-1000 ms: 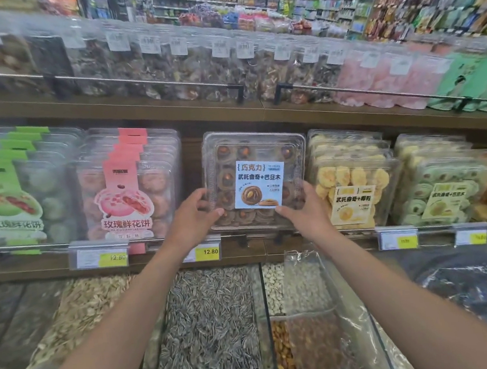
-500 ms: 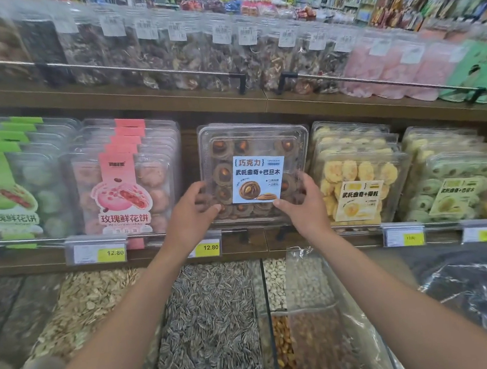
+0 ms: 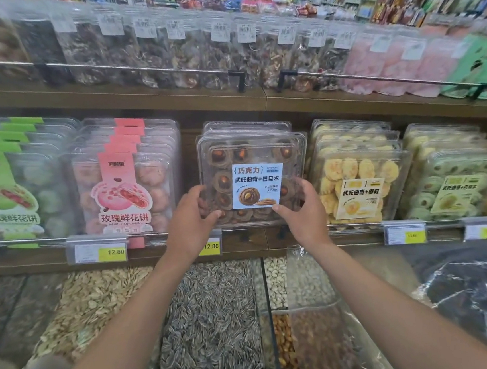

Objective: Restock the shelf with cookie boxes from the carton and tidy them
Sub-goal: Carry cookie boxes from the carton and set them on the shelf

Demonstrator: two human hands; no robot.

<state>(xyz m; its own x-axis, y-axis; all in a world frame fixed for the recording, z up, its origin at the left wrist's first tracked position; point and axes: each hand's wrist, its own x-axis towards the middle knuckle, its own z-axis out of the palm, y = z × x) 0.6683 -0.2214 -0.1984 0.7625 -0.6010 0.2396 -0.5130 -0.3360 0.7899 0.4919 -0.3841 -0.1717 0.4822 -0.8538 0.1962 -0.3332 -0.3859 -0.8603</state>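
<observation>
The left hand (image 3: 189, 222) and right hand (image 3: 303, 212) still pinch the cookie box (image 3: 251, 153) between them, now pushed back against the rear box (image 3: 245, 124); placement looks nearly finished.

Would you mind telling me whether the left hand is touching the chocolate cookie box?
Touching. The head view shows the left hand with its thumb lying across the front of the chocolate cookie box, at the lower left corner.
</observation>
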